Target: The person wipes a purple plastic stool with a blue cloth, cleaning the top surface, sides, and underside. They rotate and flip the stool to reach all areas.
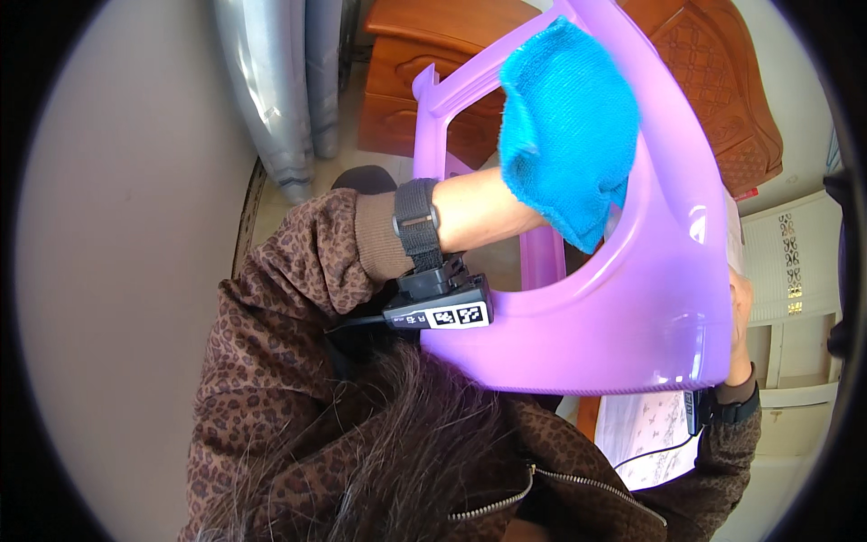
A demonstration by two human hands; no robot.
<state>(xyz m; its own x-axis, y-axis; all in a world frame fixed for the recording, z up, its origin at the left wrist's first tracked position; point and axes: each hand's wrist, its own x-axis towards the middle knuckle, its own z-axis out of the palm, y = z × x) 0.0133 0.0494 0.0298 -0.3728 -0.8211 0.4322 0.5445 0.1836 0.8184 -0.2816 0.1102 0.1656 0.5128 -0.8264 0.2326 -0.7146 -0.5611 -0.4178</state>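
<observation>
A purple plastic stool (650,325), tipped on its side, fills the space before my chest. Its legs point away from me, and an arched opening faces up. A bright blue terry cloth (572,135) covers my left hand and lies against a leg of the stool. The fingers under the cloth are hidden; only the wrist shows, with a black strap and a small device (440,305) on it. At the stool's right side, my right hand (741,308) grips the outer edge, its fingers partly behind the plastic.
A wooden cabinet with drawers (399,95) stands beyond the stool. Grey curtains (278,88) hang beside the pale wall (135,237). To the right are a carved wooden headboard (718,101), a white panel (779,257) with cut-out decoration, and a floral cloth (643,433) below the stool.
</observation>
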